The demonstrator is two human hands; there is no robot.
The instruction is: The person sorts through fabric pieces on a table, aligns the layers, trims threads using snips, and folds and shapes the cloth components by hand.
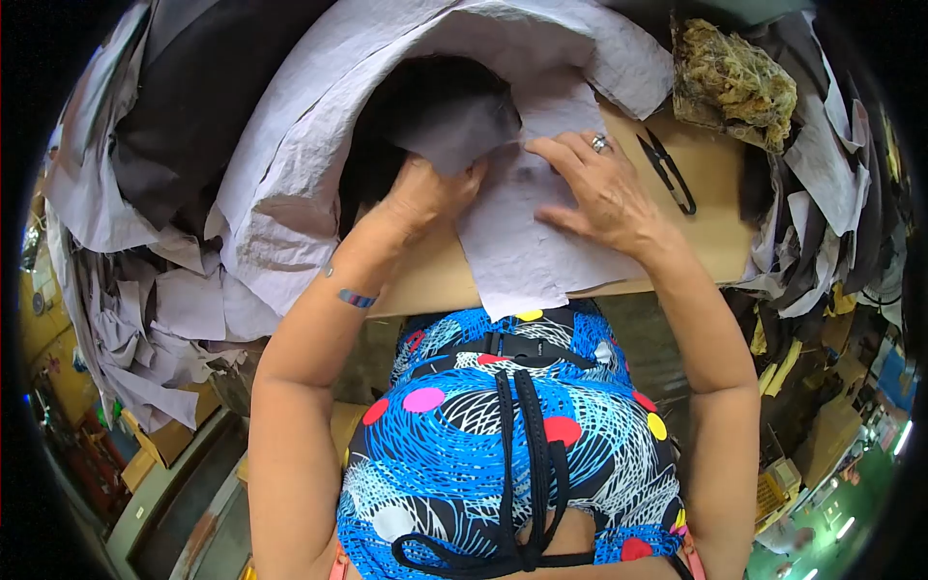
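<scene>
At the middle of the view, my left hand (432,196) is closed on the lower edge of a dark grey cloth piece (464,130), its fingers partly under it. My right hand (601,193), with a ring on one finger, lies spread over a pale lilac cloth (522,227), thumb and fingers apart. This cloth rests on a tan board (715,213) and hangs a little past its front edge. A large curved fold of pale cloth (300,145) arches around the dark cloth on the left and top.
Small black thread snips (667,172) lie on the board right of my right hand. Behind them sits a bundle of yellowish fibres (739,82). Heaped cloth pieces stand at the left (184,300) and right (826,184). The board's front edge is close to my apron.
</scene>
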